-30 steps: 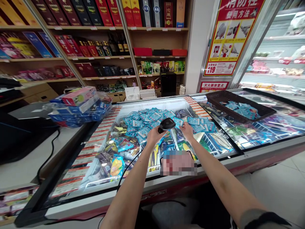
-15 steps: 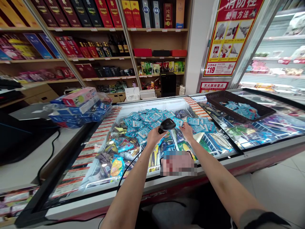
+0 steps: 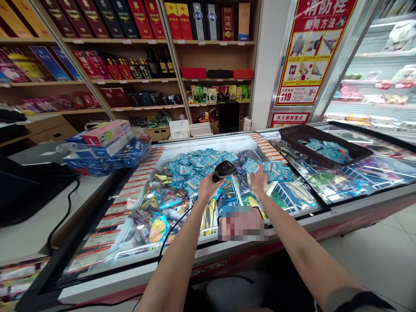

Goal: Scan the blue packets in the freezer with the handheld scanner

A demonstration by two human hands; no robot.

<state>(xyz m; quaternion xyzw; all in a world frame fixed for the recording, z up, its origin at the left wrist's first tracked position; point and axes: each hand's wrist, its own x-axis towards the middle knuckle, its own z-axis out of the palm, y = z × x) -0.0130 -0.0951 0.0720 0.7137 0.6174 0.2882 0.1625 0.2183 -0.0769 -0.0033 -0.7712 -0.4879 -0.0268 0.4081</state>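
Note:
My left hand [image 3: 208, 187] is closed round the handle of a black barcode scanner [image 3: 224, 169], whose head points toward the right hand. A black cable [image 3: 169, 236] runs from it down over the freezer edge. My right hand [image 3: 259, 180] pinches a small light-blue packet [image 3: 251, 166] just above the heap of identical blue packets [image 3: 195, 167] lying in the open chest freezer [image 3: 227, 249]. Both hands are over the middle of the freezer, a short gap apart.
A dark tray [image 3: 325, 151] with more blue packets rests on the freezer's glass lid at the right. A plastic-wrapped stack of boxes [image 3: 107, 147] sits on the counter at the left. Shelves of boxed goods [image 3: 136, 56] line the back wall. A refrigerated display case [image 3: 380, 86] stands at the right.
My right hand has lifted a blue packet slightly up and to the right of the scanner head. The scanner hand has barely shifted.

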